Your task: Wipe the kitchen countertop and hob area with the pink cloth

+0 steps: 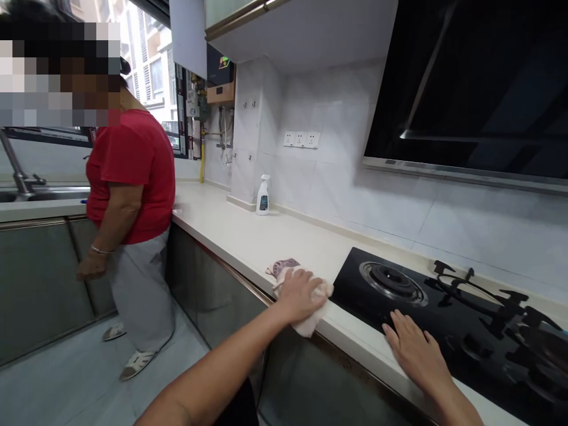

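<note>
My left hand [300,299] presses down on a pale cloth [310,324] at the counter's front edge, its fingers curled over the fabric. Part of the cloth hangs over the edge, and a patterned brownish patch [284,266] shows just behind my knuckles. The black gas stove [355,284] begins right beside the cloth. Resting near the stove's front edge, my right hand [412,349] lies flat with its fingers stretched out, holding nothing.
A white spray bottle [263,198] stands by the wall on the pale counter [222,219]. A loose black pan support [479,296] sits on the stove under the dark range hood [461,94]. A person in a red shirt [137,171] stands left, near the sink [57,192].
</note>
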`<state>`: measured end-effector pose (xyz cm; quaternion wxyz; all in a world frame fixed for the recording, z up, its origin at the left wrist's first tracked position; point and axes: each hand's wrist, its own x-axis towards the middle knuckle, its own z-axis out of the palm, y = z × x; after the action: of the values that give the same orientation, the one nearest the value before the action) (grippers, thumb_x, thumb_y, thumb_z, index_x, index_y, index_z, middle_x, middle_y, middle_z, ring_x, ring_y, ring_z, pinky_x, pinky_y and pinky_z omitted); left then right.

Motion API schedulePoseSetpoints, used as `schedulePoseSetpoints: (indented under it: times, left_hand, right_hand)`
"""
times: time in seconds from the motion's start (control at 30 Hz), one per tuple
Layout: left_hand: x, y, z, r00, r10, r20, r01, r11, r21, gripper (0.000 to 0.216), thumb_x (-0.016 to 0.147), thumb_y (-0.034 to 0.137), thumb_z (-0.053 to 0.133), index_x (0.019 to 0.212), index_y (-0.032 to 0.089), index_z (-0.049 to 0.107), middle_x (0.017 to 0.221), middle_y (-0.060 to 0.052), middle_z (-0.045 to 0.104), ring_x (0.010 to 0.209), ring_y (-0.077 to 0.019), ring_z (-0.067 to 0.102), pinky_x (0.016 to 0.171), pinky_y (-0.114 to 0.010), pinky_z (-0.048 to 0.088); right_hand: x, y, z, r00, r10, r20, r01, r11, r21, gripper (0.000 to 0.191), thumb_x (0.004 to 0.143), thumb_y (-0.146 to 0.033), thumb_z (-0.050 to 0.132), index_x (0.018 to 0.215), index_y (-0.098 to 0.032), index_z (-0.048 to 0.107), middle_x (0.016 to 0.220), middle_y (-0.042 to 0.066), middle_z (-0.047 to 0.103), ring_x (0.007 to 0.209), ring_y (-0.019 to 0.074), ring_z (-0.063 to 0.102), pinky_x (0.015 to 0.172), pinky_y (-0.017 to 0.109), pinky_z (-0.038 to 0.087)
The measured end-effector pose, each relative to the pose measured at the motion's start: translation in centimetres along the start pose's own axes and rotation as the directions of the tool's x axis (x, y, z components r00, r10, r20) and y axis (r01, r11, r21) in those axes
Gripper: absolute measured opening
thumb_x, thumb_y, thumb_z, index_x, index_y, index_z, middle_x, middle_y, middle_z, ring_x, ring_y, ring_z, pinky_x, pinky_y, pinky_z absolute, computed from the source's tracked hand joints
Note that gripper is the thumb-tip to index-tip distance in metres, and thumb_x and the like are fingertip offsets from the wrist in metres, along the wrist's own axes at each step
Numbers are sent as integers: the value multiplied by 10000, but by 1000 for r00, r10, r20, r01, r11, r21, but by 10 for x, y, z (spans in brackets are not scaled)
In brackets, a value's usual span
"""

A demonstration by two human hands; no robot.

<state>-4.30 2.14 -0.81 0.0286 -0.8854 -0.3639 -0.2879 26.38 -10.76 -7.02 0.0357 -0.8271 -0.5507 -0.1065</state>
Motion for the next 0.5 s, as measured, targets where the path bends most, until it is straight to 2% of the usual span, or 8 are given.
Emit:
schedulePoseSetpoints:
  times: [0.13, 0.3, 0.4, 0.5]
  left_hand:
    - [7, -65, -19, 978, -202, 47, 193, 971, 142, 434, 973, 551, 521, 1339, 346, 630, 1420, -44, 608, 1344, -297, 472, 1157, -500, 284]
    - [18, -141, -40, 930, -368, 15, 355, 906, 230, 446, 969, 536, 485, 1325, 325, 651, 1415, -100, 611, 1341, -343, 473, 1138, -558, 253]
    - [24, -165, -48, 894, -448, -12, 435, 861, 265, 454, 962, 528, 469, 1310, 305, 657, 1401, -135, 614, 1336, -363, 474, 1113, -589, 256]
    - [27, -171, -49, 865, -499, -44, 489, 823, 289, 445, 961, 507, 458, 1302, 297, 654, 1387, -151, 617, 1334, -369, 469, 1108, -615, 238]
  right_hand:
    - [-3, -3, -1, 1000, 16, -2, -16, 1000, -24, 733, 931, -492, 243, 1574, -176, 398, 1678, 16, 296, 1575, 224, 210, 1259, 498, 221]
    - [-6, -15, -12, 997, 73, 14, -72, 997, -34, 696, 959, -475, 218, 1585, -217, 376, 1685, 6, 276, 1576, 240, 205, 1252, 553, 202]
    - [-7, -20, -17, 996, 94, 1, -94, 995, -24, 669, 969, -479, 237, 1575, -247, 397, 1678, 5, 297, 1568, 257, 231, 1238, 584, 215]
    - [-7, -23, -19, 995, 99, -8, -99, 995, -14, 653, 982, -484, 224, 1571, -264, 401, 1681, -7, 290, 1569, 258, 227, 1237, 596, 211]
